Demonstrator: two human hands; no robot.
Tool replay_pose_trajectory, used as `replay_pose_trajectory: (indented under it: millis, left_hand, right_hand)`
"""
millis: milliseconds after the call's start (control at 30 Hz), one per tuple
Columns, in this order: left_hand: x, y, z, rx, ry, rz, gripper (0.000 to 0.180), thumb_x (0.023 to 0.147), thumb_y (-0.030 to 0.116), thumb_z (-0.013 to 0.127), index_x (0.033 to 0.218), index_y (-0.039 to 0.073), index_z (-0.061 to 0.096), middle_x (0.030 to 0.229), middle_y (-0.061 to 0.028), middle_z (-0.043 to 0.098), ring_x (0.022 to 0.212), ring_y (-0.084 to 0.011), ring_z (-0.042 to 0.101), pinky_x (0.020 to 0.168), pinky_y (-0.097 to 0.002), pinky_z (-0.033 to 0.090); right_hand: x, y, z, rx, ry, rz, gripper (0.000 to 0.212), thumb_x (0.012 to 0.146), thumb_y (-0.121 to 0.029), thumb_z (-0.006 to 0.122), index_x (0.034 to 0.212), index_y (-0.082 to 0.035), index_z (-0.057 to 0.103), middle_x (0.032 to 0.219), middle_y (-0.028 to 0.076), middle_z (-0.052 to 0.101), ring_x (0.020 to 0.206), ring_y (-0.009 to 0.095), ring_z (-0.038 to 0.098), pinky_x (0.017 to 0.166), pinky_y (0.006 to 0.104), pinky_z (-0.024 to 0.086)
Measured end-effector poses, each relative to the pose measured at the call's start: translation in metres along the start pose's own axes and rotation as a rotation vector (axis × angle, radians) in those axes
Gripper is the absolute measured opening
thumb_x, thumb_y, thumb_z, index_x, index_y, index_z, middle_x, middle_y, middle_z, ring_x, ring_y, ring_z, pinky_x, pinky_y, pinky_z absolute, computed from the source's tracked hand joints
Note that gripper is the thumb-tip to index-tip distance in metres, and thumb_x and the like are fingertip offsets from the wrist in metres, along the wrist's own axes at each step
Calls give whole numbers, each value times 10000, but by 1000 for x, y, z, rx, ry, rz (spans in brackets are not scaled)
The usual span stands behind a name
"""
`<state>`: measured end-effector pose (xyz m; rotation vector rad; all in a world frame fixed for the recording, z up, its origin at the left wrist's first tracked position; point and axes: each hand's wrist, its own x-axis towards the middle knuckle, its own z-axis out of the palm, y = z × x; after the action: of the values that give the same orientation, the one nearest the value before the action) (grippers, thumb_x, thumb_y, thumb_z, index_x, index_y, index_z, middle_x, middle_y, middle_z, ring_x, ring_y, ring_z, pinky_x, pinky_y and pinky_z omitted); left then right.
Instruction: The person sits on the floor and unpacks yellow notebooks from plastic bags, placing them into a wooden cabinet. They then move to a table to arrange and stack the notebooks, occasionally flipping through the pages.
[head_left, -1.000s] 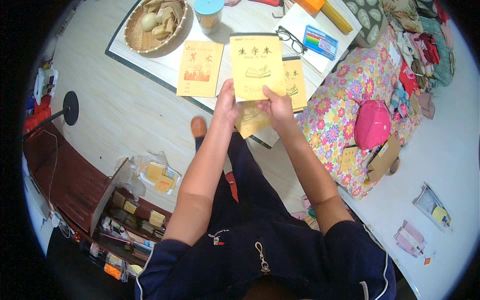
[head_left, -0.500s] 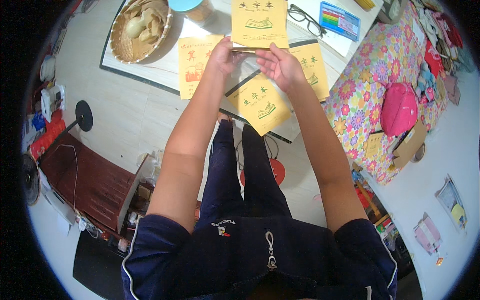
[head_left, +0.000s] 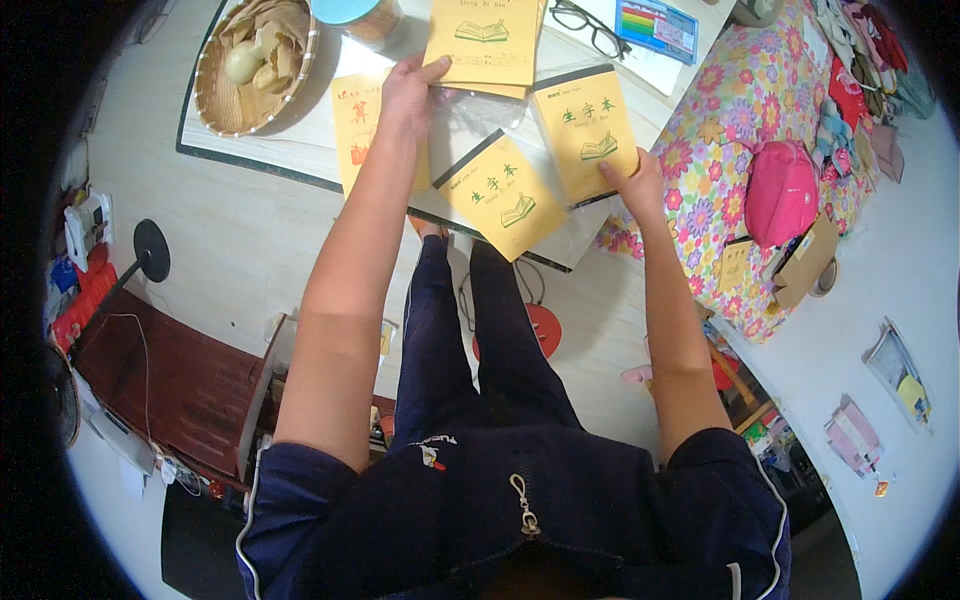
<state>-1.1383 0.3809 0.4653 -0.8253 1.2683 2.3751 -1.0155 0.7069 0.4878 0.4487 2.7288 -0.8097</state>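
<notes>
Your right hand [head_left: 638,186] has left the stack of yellow exercise books [head_left: 482,48] for a separate green-printed notebook [head_left: 586,128].

You now divide the hold: your left hand [head_left: 408,98] alone pinches the stack by its lower-left corner over the white table [head_left: 305,125], while your right pinches the notebook's lower-right corner, thumb on the cover; whether it is lifted, you cannot tell here. Between them, a tilted yellow notebook [head_left: 503,203] lies untouched at the table's near edge.
</notes>
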Motion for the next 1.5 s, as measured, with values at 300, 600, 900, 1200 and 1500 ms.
replay_pose_trajectory:
  millis: [300,600,900,1200,1500]
  left_hand:
    - [-65,-36,30,161,281,125,722,785,106,588,1350,-52,167,1342,-223,303,1227,-271,326,1005,-334,265]
    - [-187,-165,-27,44,539,-410,259,767,104,649,907,42,439,760,-9,482,572,-100,457,512,-232,378]
    - [-184,-187,-24,39,480,-419,206,773,52,646,793,37,442,788,-85,561,647,-150,582,550,-267,505]
    - [-215,-168,-57,-63,168,-413,153,814,7,549,966,21,554,916,-61,622,778,-141,595,699,-248,482]
    - [-248,-114,-42,167,-67,-443,298,827,3,510,1124,32,530,1014,-40,610,866,-101,567,753,-240,445]
  right_hand:
    - [11,28,-2,244,-235,337,519,659,-383,764,910,0,520,797,35,575,700,111,528,639,242,433]
    - [-4,52,4,452,-247,548,489,662,-370,772,909,-46,502,692,-6,531,577,75,461,504,231,385]
    - [-6,68,-2,664,-409,626,256,789,-304,663,905,-110,544,742,-54,546,643,46,486,620,212,423]
    - [-32,86,-3,1208,-427,643,47,854,-105,562,860,-63,541,662,-38,483,588,72,485,679,230,492]
    - [-65,125,4,1000,-416,630,116,847,-163,554,946,-102,550,736,-35,519,700,85,526,654,242,449]
